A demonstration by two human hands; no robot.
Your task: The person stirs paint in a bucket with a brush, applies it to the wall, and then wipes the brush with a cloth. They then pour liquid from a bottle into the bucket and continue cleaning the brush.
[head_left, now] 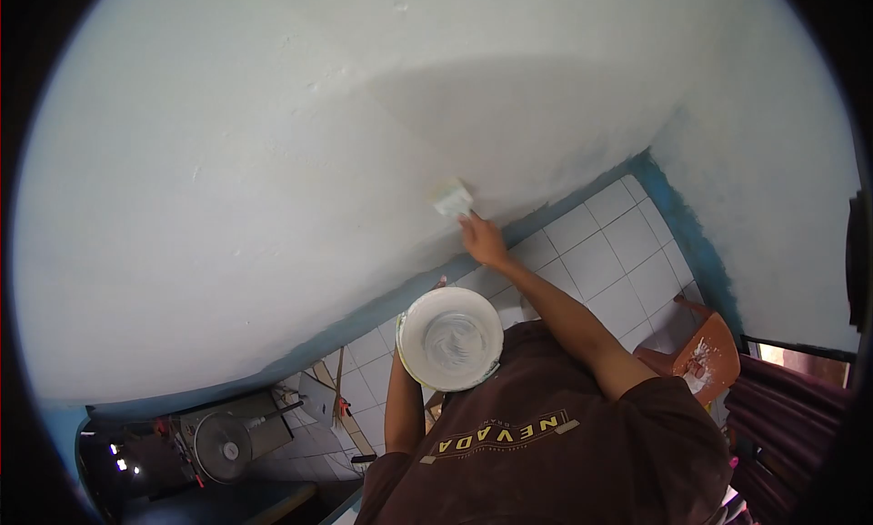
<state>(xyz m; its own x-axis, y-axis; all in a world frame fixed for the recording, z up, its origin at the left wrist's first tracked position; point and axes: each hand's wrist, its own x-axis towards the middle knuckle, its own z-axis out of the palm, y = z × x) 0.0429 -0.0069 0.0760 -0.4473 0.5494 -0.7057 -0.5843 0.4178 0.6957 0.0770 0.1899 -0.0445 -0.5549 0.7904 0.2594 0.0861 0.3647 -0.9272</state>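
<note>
My right hand [485, 240] is closed around the handle of a wide paintbrush [451, 199]. Its pale bristles are at the white wall [300, 161], above the blue strip along the wall's bottom. A white bucket [407, 339] is held in front of my chest, with some white paint [450, 340] spread over its bottom. Only the fingertips of my left hand [442, 281] show past the bucket's far rim; the bucket hides the rest. My left forearm runs up beneath its side.
An orange plastic chair [718, 348] with white splatters stands on the tiled floor [605, 261] to the right, near a dark red curtain [782, 425]. At lower left are a fan [221, 446] and several wooden strips and tools.
</note>
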